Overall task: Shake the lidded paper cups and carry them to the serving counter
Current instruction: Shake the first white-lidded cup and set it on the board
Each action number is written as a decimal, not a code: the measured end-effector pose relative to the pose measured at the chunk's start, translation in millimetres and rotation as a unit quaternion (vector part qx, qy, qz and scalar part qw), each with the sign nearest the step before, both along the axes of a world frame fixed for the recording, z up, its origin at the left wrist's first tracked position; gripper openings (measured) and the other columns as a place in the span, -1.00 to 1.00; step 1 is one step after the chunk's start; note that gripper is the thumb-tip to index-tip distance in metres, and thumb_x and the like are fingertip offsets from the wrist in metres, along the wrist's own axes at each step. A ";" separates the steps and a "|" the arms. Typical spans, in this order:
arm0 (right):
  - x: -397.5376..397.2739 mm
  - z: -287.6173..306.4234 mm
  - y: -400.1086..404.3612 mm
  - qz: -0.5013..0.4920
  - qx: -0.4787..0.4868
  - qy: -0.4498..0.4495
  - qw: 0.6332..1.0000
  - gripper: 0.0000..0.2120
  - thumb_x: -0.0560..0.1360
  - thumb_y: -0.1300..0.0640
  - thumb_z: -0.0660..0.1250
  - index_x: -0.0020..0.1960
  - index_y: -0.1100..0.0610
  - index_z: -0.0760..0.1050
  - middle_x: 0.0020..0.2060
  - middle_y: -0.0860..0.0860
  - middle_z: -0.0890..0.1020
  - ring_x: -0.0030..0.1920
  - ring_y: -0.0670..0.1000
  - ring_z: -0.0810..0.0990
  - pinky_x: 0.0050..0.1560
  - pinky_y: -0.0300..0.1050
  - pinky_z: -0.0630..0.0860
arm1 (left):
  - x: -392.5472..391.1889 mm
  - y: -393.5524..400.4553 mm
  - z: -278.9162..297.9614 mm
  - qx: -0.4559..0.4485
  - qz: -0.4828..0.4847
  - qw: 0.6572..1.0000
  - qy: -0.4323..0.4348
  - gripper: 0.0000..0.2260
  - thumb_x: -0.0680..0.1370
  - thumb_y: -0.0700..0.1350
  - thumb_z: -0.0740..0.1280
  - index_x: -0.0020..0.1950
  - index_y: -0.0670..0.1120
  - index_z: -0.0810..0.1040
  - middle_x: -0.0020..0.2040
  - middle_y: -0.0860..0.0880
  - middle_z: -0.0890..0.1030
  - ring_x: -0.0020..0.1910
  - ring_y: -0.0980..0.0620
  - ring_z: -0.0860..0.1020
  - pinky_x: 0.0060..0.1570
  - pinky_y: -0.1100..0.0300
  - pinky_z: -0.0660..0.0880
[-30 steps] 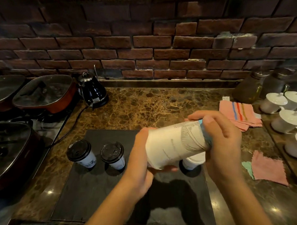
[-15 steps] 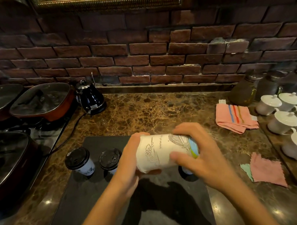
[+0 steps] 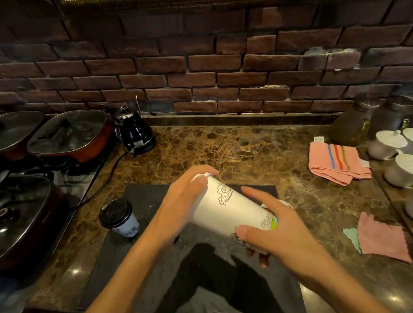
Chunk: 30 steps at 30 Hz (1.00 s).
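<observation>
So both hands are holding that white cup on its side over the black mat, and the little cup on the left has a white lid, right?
Nearly. The little cup's lid is black, not white, as the head view shows. The rest stands: the left hand and right hand hold the white cup on its side over the black mat.

- We can read no words, brands or numbers anywhere in this view.
- The white paper cup [image 3: 224, 211] carries line-drawn cloud motifs and a coloured patch near its lower end, with marks beside it too blurred for us to tell as letters.
- A small white tag [image 3: 319, 139] on the striped pink towel [image 3: 337, 163] shows print too small for us to read.
</observation>
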State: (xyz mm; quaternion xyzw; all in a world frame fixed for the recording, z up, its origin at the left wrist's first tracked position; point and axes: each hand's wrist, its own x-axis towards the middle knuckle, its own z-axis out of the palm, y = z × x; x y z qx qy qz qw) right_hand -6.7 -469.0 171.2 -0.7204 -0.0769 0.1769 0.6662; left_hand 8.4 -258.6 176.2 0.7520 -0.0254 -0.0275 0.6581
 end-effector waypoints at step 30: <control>29.8 -15.8 -11.7 -0.025 0.072 -0.035 0.997 -0.52 0.30 -0.16 0.44 0.19 -0.05 0.58 0.04 -0.03 0.67 -0.13 0.03 0.70 -0.41 -0.11 0.57 | 9.7 -13.6 22.2 -0.131 0.059 0.982 0.122 -0.72 0.68 -0.05 0.18 0.28 0.10 0.63 0.12 0.09 0.71 0.19 -0.01 0.63 0.16 -0.09 0.55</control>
